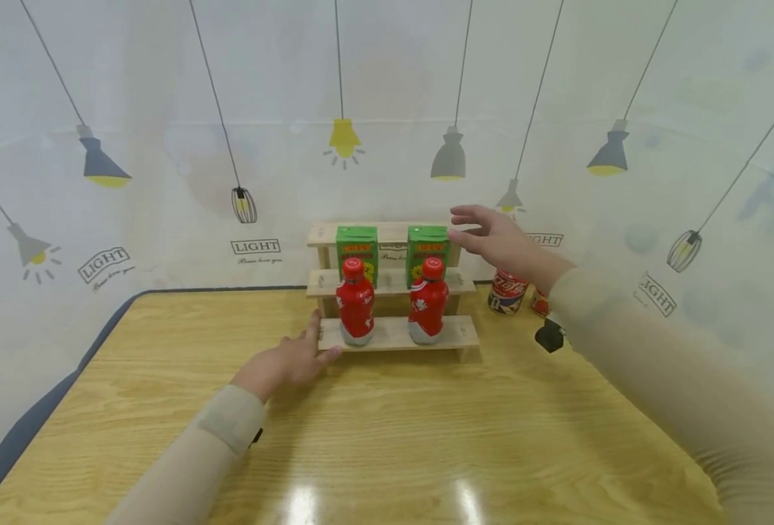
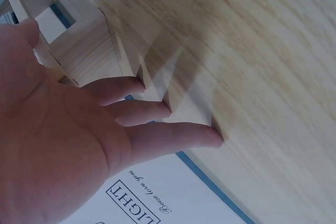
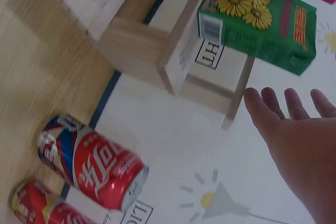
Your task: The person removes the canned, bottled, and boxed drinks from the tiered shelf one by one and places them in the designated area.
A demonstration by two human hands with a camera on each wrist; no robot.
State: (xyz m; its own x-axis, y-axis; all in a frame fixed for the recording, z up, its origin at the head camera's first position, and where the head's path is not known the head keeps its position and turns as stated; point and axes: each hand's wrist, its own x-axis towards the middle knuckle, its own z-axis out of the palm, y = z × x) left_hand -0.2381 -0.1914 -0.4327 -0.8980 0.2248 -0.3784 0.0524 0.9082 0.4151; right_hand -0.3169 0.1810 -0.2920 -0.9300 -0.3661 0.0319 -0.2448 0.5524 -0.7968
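A three-step wooden rack (image 1: 393,335) stands on the table. On its bottom step are two red bottles (image 1: 357,306) with white markings, and on the middle step two green cartons (image 1: 419,251) with yellow flowers. My left hand (image 1: 288,361) is at the rack's left end, thumb along the front edge of the bottom step. Its other fingers (image 2: 178,139) stretch straight down to the tabletop. My right hand (image 1: 501,244) hovers by the top step's right end, beside the right carton, its fingers (image 3: 257,106) extended and holding nothing.
To the right of the rack stand a red soda can (image 1: 507,292) and a second red can (image 1: 540,302), partly behind the right forearm. A white wall covering (image 1: 393,168) printed with lamps rises behind the wooden table (image 1: 373,430).
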